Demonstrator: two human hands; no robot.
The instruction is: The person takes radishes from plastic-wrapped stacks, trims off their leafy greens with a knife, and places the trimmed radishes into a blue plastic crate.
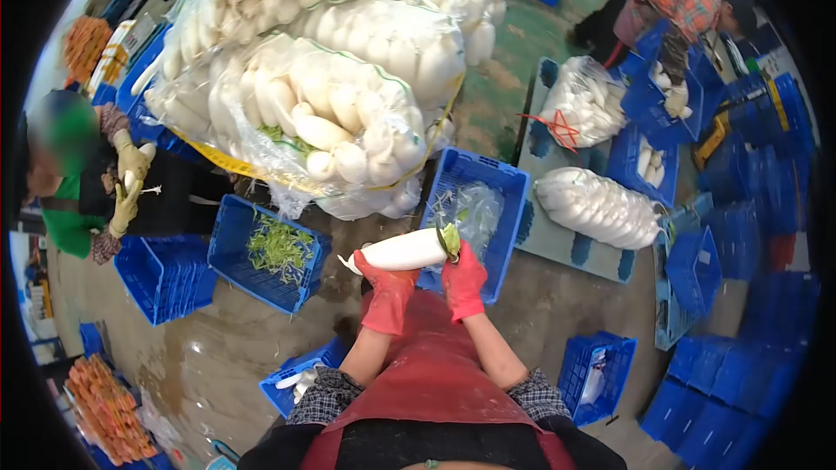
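A white daikon radish (401, 251) lies sideways in front of me, its thin root tip to the left and its cut green top to the right. My left hand (388, 294), in a red rubber glove, is closed around its underside near the root end. At the leafy end is my right hand (464, 283), also red-gloved, with its fingers closed. A dark, narrow curved edge shows between that hand and the radish top; what it belongs to is hidden. Below and beyond the radish stands a blue crate (505, 235) with clear plastic and scraps in it.
Large clear bags of daikon (348, 78) are heaped ahead. A crate of green trimmings (277, 244) stands left, beside stacked blue crates (165, 274). A co-worker (74, 178) handles a radish at left; another person (675, 4) bends at upper right. Bagged radishes (596, 204) lie on a pallet.
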